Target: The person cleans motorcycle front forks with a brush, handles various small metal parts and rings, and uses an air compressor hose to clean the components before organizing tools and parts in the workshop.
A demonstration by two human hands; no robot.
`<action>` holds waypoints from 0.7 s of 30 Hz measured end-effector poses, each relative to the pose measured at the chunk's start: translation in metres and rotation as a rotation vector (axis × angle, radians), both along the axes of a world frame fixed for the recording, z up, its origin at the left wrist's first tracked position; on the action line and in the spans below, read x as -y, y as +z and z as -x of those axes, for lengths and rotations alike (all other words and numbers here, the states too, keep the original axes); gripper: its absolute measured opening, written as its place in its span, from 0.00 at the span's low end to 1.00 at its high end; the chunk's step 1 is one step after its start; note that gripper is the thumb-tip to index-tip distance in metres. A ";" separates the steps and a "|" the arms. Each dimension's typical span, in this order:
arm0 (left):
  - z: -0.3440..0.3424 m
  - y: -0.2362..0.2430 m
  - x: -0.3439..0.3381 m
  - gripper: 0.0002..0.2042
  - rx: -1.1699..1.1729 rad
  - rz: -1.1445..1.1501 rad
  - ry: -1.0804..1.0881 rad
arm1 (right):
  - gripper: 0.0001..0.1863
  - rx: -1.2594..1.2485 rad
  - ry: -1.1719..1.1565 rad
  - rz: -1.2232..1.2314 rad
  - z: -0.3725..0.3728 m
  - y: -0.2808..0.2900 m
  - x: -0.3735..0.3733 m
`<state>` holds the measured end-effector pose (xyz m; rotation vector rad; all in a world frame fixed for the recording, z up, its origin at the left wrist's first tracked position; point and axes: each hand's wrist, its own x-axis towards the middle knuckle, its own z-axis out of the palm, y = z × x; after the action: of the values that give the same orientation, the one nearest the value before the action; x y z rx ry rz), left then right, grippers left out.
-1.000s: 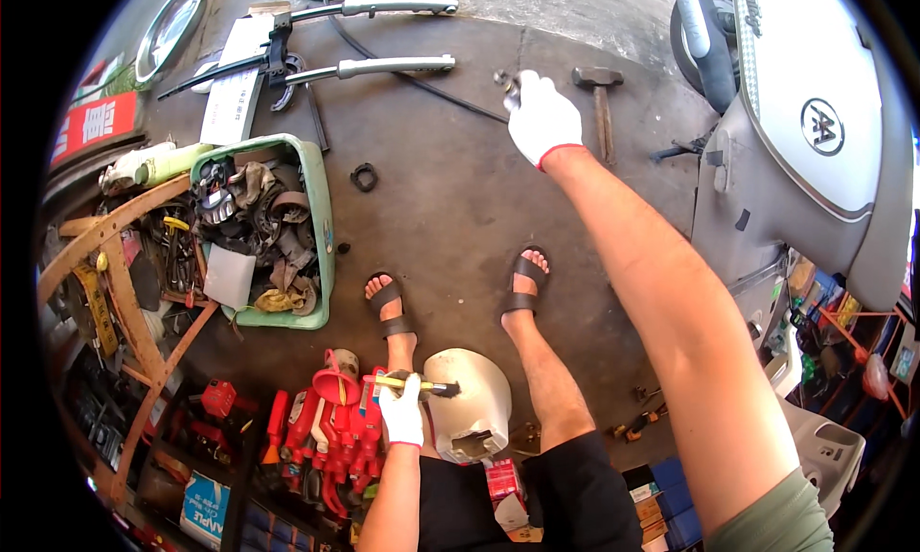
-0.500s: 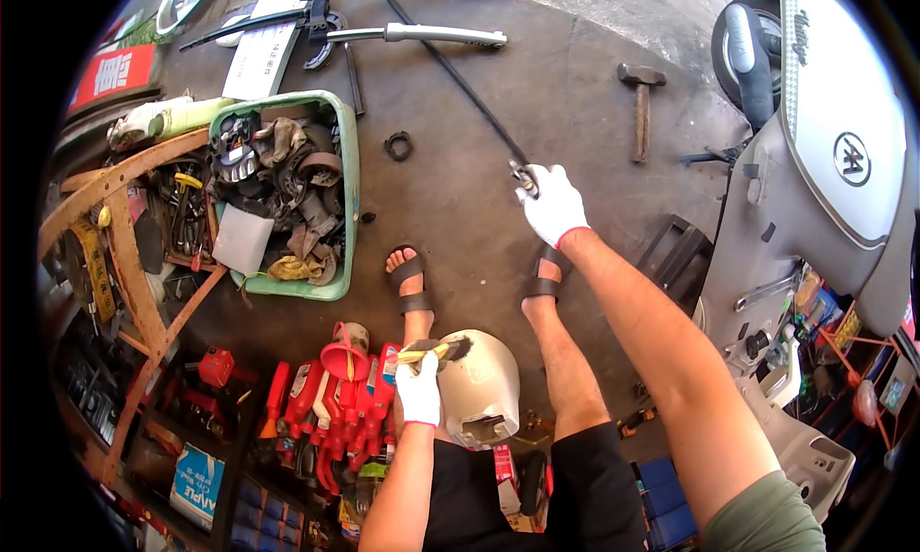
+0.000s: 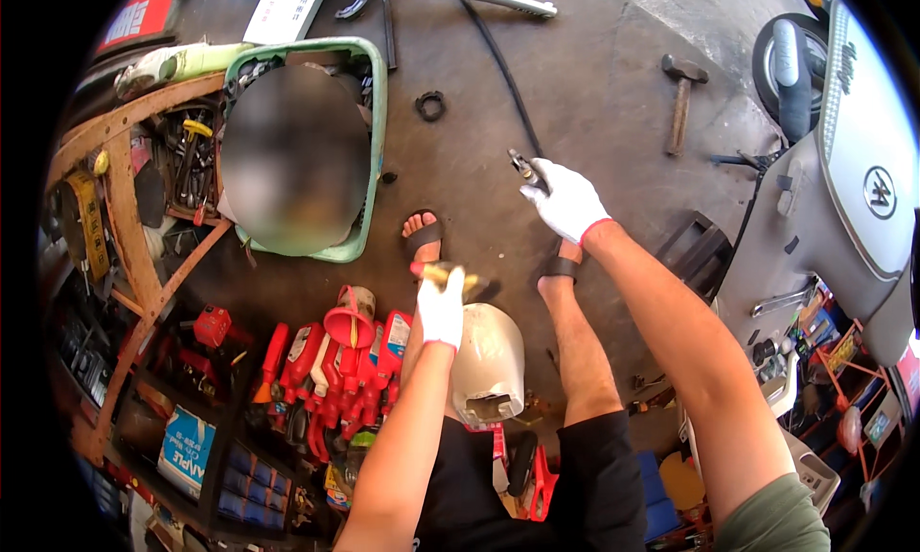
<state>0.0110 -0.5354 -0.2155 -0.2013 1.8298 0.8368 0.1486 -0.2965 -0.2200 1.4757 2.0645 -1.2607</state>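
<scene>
Head view: your gloved left hand (image 3: 441, 310) has its fingers wrapped round a blurred yellow-handled brush (image 3: 471, 281), near a cream shell (image 3: 490, 360) between your legs. Your gloved right hand (image 3: 570, 204) grips an air gun (image 3: 526, 172) above the floor (image 3: 575, 121). Brush likely light, soft-tipped: take the handle. Gun probably rigid, heavier, dragged by the black hose (image 3: 508, 78): hold its body. Dark, stained floor; cluttered workshop, hammer (image 3: 681, 106) ahead right.

Floor (image 3: 471, 186) is leaving room just left of the right hand (image 3: 569, 203) while a hose (image 3: 508, 71) is obstructing the way ahead.
</scene>
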 end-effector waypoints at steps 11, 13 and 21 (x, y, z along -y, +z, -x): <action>0.067 -0.122 -0.051 0.24 -0.476 0.067 -0.261 | 0.20 -0.144 -0.193 -0.073 -0.003 -0.008 0.026; 0.041 -0.099 -0.075 0.29 -0.295 0.217 -0.296 | 0.20 -0.104 -0.156 -0.150 -0.030 -0.011 0.027; -0.032 -0.010 -0.096 0.24 0.623 0.094 0.046 | 0.22 0.080 0.525 -0.293 -0.022 0.025 0.074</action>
<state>0.0432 -0.4392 -0.2256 -0.5059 1.2793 0.6263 0.1710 -0.3709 -0.1947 0.9563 2.4341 -0.7097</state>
